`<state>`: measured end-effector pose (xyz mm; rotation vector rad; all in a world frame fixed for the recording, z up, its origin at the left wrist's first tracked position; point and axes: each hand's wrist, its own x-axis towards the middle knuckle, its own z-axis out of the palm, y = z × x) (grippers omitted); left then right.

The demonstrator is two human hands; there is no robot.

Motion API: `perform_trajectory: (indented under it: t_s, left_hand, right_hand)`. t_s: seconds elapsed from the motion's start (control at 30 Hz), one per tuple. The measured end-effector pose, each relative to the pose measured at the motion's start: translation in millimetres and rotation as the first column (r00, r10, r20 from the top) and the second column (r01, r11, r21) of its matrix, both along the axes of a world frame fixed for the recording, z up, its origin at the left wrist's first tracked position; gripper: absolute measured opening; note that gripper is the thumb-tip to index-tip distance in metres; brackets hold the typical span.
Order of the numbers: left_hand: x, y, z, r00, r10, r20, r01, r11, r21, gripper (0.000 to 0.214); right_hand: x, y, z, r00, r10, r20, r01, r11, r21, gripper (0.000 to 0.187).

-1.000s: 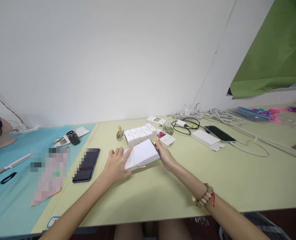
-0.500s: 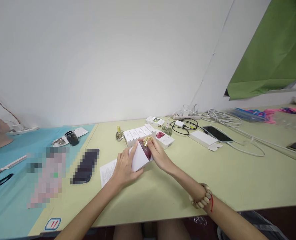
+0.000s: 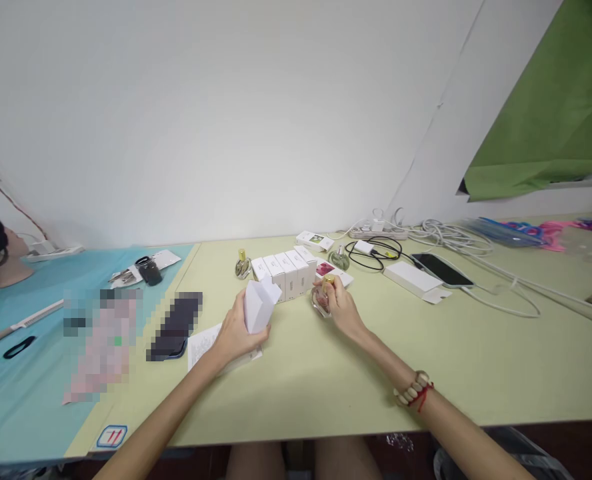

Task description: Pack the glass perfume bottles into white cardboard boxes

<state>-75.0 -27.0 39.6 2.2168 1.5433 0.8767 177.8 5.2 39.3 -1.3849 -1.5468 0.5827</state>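
Note:
My left hand (image 3: 237, 328) is wrapped round a white cardboard box (image 3: 259, 308) with its flaps standing open at the top. Beneath that hand lies a printed paper sheet (image 3: 203, 343). By its gold cap, my right hand (image 3: 343, 307) grips a perfume bottle (image 3: 320, 301) with pinkish contents, close to the table surface; whether it touches the table I cannot tell. Between and behind the hands stands a row of several small white boxes (image 3: 290, 277). A gold-capped clear bottle (image 3: 243, 265) is left of the row, and a greenish bottle (image 3: 339, 257) is right of it.
A flat box with a red picture (image 3: 343, 277) lies behind my right hand. Farther right are a white box (image 3: 413, 280), a phone (image 3: 442, 270) and tangled cables (image 3: 441, 237). A dark phone (image 3: 179, 327), partly pixelated, and a blue cloth (image 3: 41, 380) are at left.
The pink bottle has come out of the white box and moved right and down with my right hand. My left hand has shifted left with the box.

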Motion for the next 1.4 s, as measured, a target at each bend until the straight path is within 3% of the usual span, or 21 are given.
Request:
perform_trajectory:
  t_s: [0.17,0.3,0.43,0.5,0.57,0.63,0.73,0.87,0.93,1.0,1.1,1.13,1.17,1.23,1.3,1.4]
  left_hand:
    - [6.8,1.9,-0.9,1.000,-0.025,-0.017,0.025,0.999,-0.032,0.076]
    - [5.9,1.7,-2.2,0.999,-0.011,-0.044,0.009,0.999,-0.036,0.076]
    - [10.5,-4.0,0.2,0.998,0.054,-0.017,-0.051,0.987,0.151,0.081]
    - [18.6,-10.0,3.6,0.998,0.064,-0.016,-0.058,0.961,0.272,0.076]
    - [29.3,-17.2,7.7,0.997,0.060,-0.038,-0.043,0.937,0.348,0.070]
    - [38.1,-24.3,11.8,0.997,0.047,-0.064,-0.019,0.928,0.372,0.065]
    - [35.2,-30.0,15.9,0.992,-0.004,-0.130,0.046,0.947,0.318,0.078]
    - [-6.8,-22.8,12.0,0.949,-0.018,-0.315,0.049,0.995,0.092,0.109]
    - [-31.6,-15.4,5.9,0.915,-0.045,-0.402,0.019,0.997,-0.069,0.095]
    - [-47.1,-8.3,0.2,0.917,0.021,-0.398,-0.064,0.994,-0.094,0.071]
    - [-44.2,-1.4,-0.6,0.926,0.279,-0.253,-0.266,0.960,0.086,0.071]
    - [-37.1,-0.2,2.0,0.938,0.306,-0.163,-0.282,0.947,0.153,0.072]
    - [-28.2,0.6,5.8,0.961,0.270,-0.060,-0.253,0.945,0.205,0.068]
    - [-7.8,2.0,15.5,0.981,0.082,0.178,-0.122,0.967,0.224,0.053]
    - [11.5,4.5,24.9,0.890,-0.085,0.448,0.039,0.993,0.111,0.046]
    - [31.1,12.0,31.4,0.637,-0.063,0.768,0.095,0.995,0.003,0.053]
  right_hand:
    - [0.3,6.9,-15.7,0.998,-0.006,0.058,0.006,1.000,-0.005,0.039]
    - [6.0,11.2,-13.1,0.995,0.011,0.103,-0.009,1.000,-0.024,0.042]
    - [-4.1,-10.2,11.5,0.992,-0.100,0.081,0.081,0.974,0.210,0.048]
    - [-19.1,-30.2,28.0,1.000,0.005,0.000,-0.005,0.970,0.241,0.052]
    - [-37.3,-49.8,42.4,0.974,0.219,-0.060,-0.204,0.960,0.194,0.063]
    - [-53.2,-62.7,51.7,0.956,0.292,0.022,-0.293,0.949,0.115,0.073]
    - [-61.3,-64.7,55.0,0.947,0.287,0.145,-0.293,0.956,0.020,0.058]
    - [-40.3,-51.2,53.3,0.945,0.273,0.181,-0.278,0.960,0.006,0.055]
    - [-26.3,-46.5,56.7,0.962,0.213,0.170,-0.223,0.974,0.045,0.059]
    - [-17.4,-43.8,63.0,0.982,0.130,0.135,-0.141,0.987,0.080,0.066]
    - [-18.1,-39.1,71.0,0.995,0.103,0.005,-0.104,0.993,0.058,0.077]
    - [-21.7,-36.4,71.8,0.989,0.136,-0.053,-0.135,0.990,0.034,0.078]
    - [-26.5,-32.8,71.4,0.978,0.179,-0.108,-0.179,0.984,0.012,0.078]
    - [-38.0,-24.1,68.3,0.948,0.245,-0.202,-0.248,0.969,0.009,0.074]
    - [-49.1,-14.9,64.5,0.932,0.244,-0.267,-0.233,0.970,0.075,0.070]
    - [-60.6,-4.8,61.0,0.919,0.265,-0.292,-0.228,0.961,0.156,0.066]
